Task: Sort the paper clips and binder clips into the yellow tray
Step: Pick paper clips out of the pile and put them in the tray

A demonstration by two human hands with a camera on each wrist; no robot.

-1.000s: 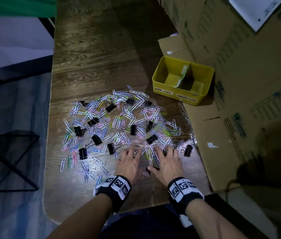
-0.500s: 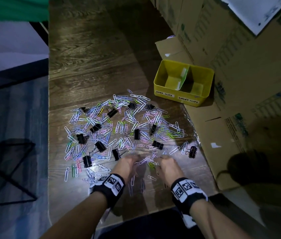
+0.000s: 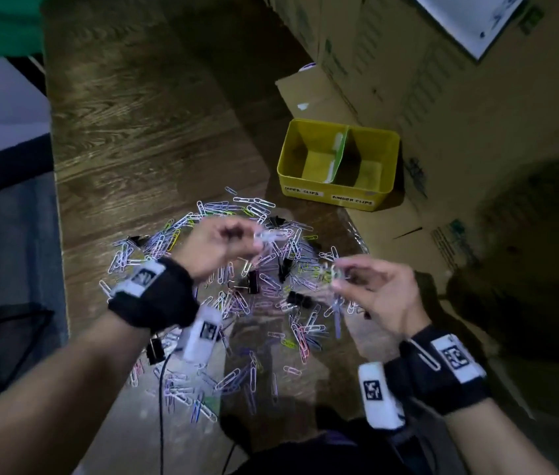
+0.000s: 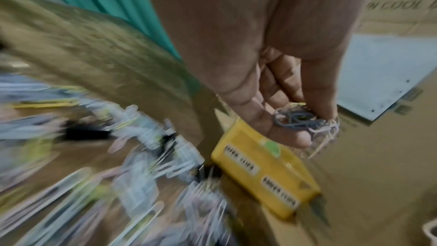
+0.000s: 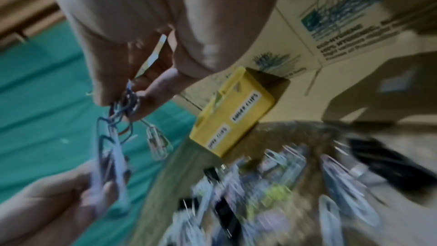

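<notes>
A heap of coloured paper clips (image 3: 264, 289) mixed with black binder clips (image 3: 253, 281) covers the wooden table. My left hand (image 3: 233, 241) is raised above the heap and pinches a small bunch of paper clips (image 4: 305, 121). To its right, my right hand (image 3: 357, 275) pinches another bunch of paper clips (image 5: 123, 108), some dangling below the fingers. The yellow tray (image 3: 336, 197) stands beyond the heap to the right, with two compartments split by a divider; its front labels read paper clips on the left and binder clips on the right. Both compartments look empty.
Cardboard boxes (image 3: 442, 97) stand close behind and to the right of the tray. The table's left edge (image 3: 55, 186) drops off to the floor. A black cable (image 3: 161, 406) hangs near the front edge. The far half of the wooden top (image 3: 141, 108) is bare.
Both hands were flat on the near edge of the heap, then gathered clips. Now they are lifted off the table toward the tray, each pinching a bunch of paper clips.
</notes>
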